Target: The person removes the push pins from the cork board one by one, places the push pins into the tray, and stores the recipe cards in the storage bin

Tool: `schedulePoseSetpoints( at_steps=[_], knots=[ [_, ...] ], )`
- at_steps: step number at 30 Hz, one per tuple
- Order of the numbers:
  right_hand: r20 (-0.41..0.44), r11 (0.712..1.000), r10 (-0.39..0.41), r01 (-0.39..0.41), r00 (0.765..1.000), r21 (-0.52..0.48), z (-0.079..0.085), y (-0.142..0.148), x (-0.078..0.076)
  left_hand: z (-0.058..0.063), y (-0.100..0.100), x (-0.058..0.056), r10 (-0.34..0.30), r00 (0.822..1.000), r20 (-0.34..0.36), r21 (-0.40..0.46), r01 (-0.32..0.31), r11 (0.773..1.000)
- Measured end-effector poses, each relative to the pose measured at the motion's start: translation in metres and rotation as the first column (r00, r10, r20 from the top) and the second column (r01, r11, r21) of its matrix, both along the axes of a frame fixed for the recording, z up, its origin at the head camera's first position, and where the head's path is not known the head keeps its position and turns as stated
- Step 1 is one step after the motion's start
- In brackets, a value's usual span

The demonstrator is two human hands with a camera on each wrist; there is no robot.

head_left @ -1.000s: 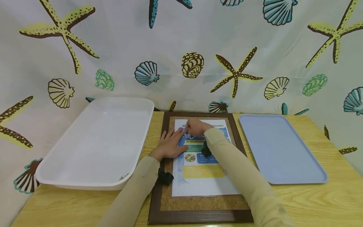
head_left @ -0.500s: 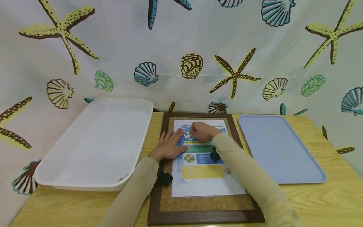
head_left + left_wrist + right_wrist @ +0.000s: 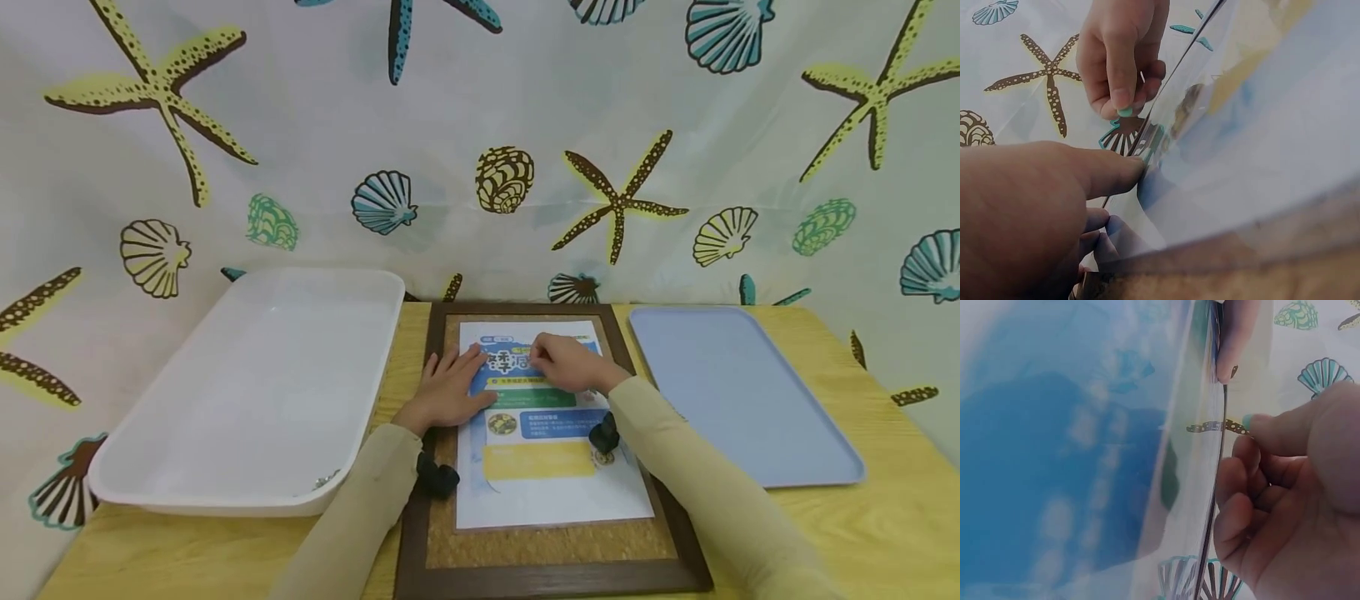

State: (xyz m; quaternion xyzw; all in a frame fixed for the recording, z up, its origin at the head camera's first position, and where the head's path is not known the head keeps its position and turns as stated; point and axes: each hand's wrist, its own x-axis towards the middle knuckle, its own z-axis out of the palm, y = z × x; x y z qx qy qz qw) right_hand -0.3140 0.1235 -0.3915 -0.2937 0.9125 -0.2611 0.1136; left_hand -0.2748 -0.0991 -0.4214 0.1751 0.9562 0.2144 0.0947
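High, forward-down head view, close-up wrist views, poster (image 3: 543,425) in all.

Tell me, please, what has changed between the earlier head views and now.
The right hand has moved right across the poster and slightly toward the person. It pinches a small green object. The left hand, corkboard, white basin and blue tray stayed put.
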Motion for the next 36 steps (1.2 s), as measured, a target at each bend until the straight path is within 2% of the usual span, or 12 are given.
schedulePoseSetpoints(
  at_steps=[5, 8, 13, 17, 23, 28, 36],
  knots=[
    [-0.019, 1.0, -0.017, 0.016, 1.0, -0.009, 0.007, 0.007, 0.009, 0.004, -0.003, -0.002, -0.003, 1.0, -0.011, -0.008, 0.003, 1.0],
    [0.013, 0.999, -0.036, 0.036, 0.999, -0.011, 0.008, 0.015, 0.012, 0.005, -0.005, -0.001, 0.001, 1.0, -0.011, -0.012, -0.002, 1.0],
    [0.064, 0.997, -0.071, 0.072, 0.995, -0.024, 0.005, 0.039, 0.016, -0.002, -0.006, 0.0, 0.012, 1.0, 0.006, 0.002, -0.012, 1.0],
    [0.053, 0.994, -0.108, 0.109, 0.993, -0.021, 0.004, 0.063, 0.019, -0.007, -0.006, 0.002, 0.015, 1.0, 0.006, 0.001, -0.015, 1.0],
    [0.08, 0.979, -0.191, 0.195, 0.978, -0.054, 0.006, 0.094, 0.026, 0.001, -0.003, 0.008, 0.018, 1.0, 0.009, 0.01, -0.018, 1.0],
    [0.107, 0.97, -0.217, 0.226, 0.97, -0.086, 0.005, 0.118, 0.029, 0.006, 0.001, 0.01, 0.013, 1.0, 0.002, 0.008, -0.013, 1.0],
    [0.123, 0.966, -0.25, 0.256, 0.96, -0.035, 0.003, 0.146, 0.031, 0.007, 0.001, 0.006, 0.003, 1.0, -0.005, 0.003, -0.003, 1.0]
  ],
)
